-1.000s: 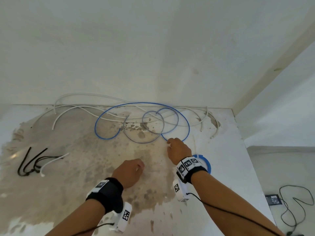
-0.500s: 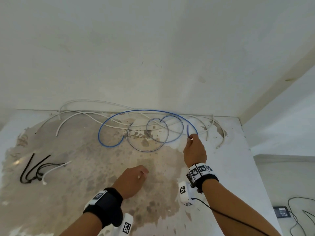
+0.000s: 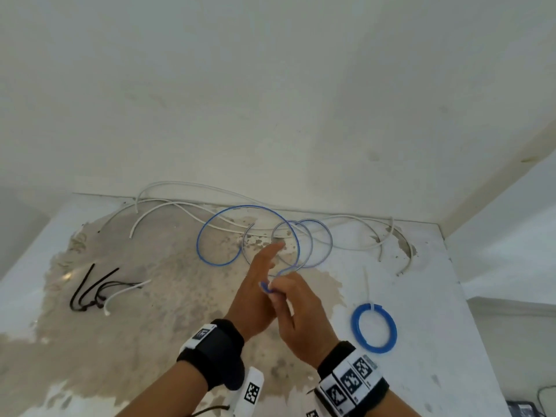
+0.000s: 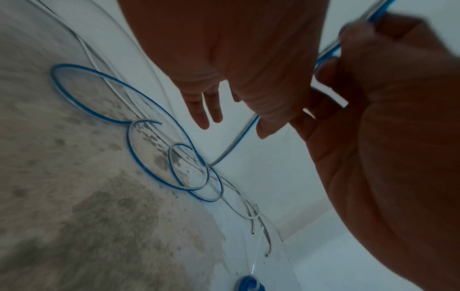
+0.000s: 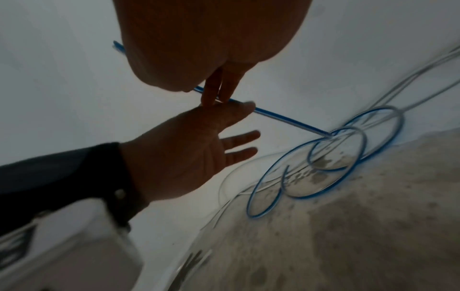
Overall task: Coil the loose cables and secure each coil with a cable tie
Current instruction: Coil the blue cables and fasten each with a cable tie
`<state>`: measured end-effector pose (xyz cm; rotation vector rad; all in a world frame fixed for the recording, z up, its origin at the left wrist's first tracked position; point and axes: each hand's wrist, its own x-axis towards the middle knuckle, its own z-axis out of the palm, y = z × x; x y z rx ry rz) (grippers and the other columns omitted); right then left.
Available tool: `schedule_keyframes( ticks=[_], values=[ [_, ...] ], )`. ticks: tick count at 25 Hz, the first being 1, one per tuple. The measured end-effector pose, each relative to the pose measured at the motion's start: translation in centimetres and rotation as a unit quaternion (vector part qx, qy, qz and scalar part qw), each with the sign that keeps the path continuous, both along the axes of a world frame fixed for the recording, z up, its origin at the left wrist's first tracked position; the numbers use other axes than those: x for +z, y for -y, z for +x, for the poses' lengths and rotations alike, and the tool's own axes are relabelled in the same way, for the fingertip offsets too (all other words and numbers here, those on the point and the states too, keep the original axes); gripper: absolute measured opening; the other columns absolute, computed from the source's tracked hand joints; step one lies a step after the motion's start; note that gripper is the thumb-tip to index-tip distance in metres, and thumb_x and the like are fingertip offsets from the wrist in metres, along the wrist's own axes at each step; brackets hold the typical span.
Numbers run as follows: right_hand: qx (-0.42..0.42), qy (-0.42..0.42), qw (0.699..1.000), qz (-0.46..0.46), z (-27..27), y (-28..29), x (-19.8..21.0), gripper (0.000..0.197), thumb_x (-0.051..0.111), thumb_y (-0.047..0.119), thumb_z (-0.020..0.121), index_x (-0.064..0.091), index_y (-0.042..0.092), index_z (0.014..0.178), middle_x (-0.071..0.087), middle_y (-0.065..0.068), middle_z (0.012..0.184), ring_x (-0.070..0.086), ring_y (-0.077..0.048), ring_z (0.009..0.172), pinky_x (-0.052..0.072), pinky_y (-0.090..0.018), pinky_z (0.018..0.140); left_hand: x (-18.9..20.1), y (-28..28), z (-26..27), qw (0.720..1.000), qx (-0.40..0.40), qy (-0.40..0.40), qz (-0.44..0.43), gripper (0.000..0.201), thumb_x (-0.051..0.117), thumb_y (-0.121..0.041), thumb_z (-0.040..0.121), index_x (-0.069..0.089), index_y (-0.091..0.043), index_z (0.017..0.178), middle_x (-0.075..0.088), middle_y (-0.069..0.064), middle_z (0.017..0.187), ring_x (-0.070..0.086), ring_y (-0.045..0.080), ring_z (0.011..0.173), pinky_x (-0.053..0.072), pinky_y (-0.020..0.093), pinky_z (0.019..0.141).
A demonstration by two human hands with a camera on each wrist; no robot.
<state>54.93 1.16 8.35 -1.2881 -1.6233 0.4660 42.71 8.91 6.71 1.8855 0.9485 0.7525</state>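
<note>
A loose blue cable (image 3: 197,245) lies in several loops at the back of the table. One strand rises off the surface (image 4: 236,140) (image 5: 291,123) to my right hand (image 3: 288,299), which pinches it near its end between thumb and fingertips (image 5: 214,98). My left hand (image 3: 264,266) is raised just left of it, with straight spread fingers (image 4: 206,110) that hold nothing; its upper edge meets my right fingertips. Black cable ties (image 3: 82,284) and a white one (image 3: 120,294) lie at the left.
A tied blue coil (image 3: 355,325) lies at the right with its white tie tail pointing away. Loose white cables (image 3: 174,182) run along the wall behind the blue loops. The table's right edge (image 3: 463,296) drops to the floor. The middle is a worn brown patch.
My right hand has pulled the blue cable's end back from the far loops towards me. The left hand has lifted off the table, opened its fingers and met the right one.
</note>
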Motion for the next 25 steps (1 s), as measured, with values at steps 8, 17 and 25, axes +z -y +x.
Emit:
schedule_keyframes(
  ticks=[8, 17, 25],
  values=[
    [-0.126, -0.238, 0.947, -0.174, -4.0, -0.1, 2.7, 0.005, 0.062, 0.021, 0.1, 0.063, 0.021, 0.095, 0.064, 0.011, 0.071, 0.063, -0.006, 0.064, 0.051, -0.021, 0.061, 1.1, 3.8, -6.1, 0.998, -0.006, -0.032, -0.052, 0.011, 0.055, -0.027, 0.102, 0.065, -0.031, 0.105, 0.073, -0.011, 0.084, 0.071, 0.008, 0.082, 0.055, 0.036, 0.083],
    [-0.125, 0.104, 0.977, -0.141, -7.2, 0.7, 2.8, 0.022, 0.063, 0.032, 0.098, 0.06, 0.037, 0.119, 0.046, 0.018, 0.077, 0.05, -0.004, 0.067, 0.041, -0.015, 0.061, 2.6, 2.4, -13.9, 0.995, -0.035, -0.019, -0.089, 0.022, 0.046, -0.029, 0.105, 0.063, -0.031, 0.092, 0.047, -0.009, 0.064, 0.041, 0.009, 0.06, 0.035, 0.019, 0.061],
    [-0.217, -0.068, 0.944, -0.24, -13.3, -0.6, 5.0, 0.021, 0.053, 0.029, 0.104, 0.066, 0.023, 0.089, 0.048, 0.012, 0.054, 0.042, -0.007, 0.052, 0.035, -0.018, 0.055, 1.7, 0.0, -21.1, 0.989, -0.032, 0.038, -0.138, 0.016, 0.055, -0.012, 0.101, 0.064, -0.024, 0.098, 0.071, -0.01, 0.088, 0.069, 0.007, 0.09, 0.049, 0.022, 0.087]
  ],
)
